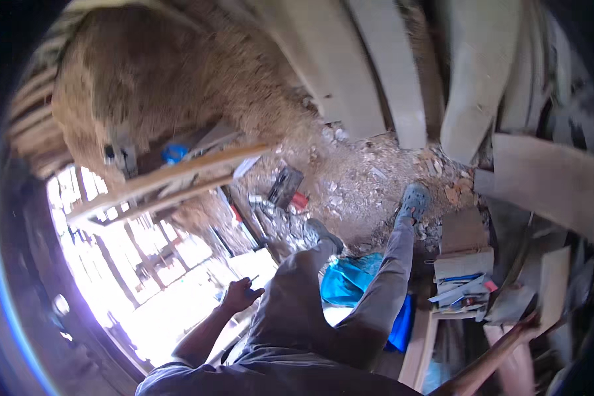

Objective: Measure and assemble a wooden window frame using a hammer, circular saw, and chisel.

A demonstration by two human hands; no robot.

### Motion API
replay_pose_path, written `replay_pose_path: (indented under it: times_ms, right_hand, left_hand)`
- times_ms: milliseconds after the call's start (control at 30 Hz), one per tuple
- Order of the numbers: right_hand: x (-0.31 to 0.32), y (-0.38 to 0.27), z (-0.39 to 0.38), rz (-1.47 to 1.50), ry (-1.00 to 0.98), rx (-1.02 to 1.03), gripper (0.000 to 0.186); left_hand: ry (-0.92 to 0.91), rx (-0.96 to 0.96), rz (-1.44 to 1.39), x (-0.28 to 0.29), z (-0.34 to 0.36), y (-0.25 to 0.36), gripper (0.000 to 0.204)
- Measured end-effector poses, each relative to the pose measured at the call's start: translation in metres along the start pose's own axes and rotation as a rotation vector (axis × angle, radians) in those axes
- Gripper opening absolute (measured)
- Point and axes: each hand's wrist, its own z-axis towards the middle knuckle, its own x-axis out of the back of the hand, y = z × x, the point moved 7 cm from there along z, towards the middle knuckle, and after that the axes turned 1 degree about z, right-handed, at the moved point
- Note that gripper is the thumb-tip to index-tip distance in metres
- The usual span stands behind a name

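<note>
My left hand point(239, 296) is held up beside my left leg, its fingers closed round a small thin object whose tip shows above them; its kind is too small to tell. Stretched far out to the right, my right hand point(527, 327) is at the lower end of a flat, pale wooden board point(554, 290). The fingers there look closed on the board's edge, though blur hides detail. Between my right leg and that arm stands an open cardboard box point(464, 264) with several hand tools and a blue pen-like item point(461, 278) in it.
Long planks point(402, 79) lean at the back right, near a brown panel point(546, 181). A wooden beam point(171, 179) crosses on the left, with a blue coil point(174, 154) behind it. A black-and-red tool point(286, 187) lies on the chip-strewn ground. A teal bag point(345, 282) sits between my legs.
</note>
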Motion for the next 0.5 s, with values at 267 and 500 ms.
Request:
replay_pose_path:
  times_ms: [267, 500]
  right_hand:
    - [-0.038, -0.075, -0.225, -0.401, -0.220, -0.014, 0.054]
    - [-0.189, -0.097, -0.479, -0.665, -0.887, 0.443, 0.056]
  left_hand:
    - [0.174, 0.177, -0.415, -0.141, -0.043, -0.106, 0.061]
    - [-0.005, 0.611, -0.807, -0.235, -0.078, -0.200, 0.066]
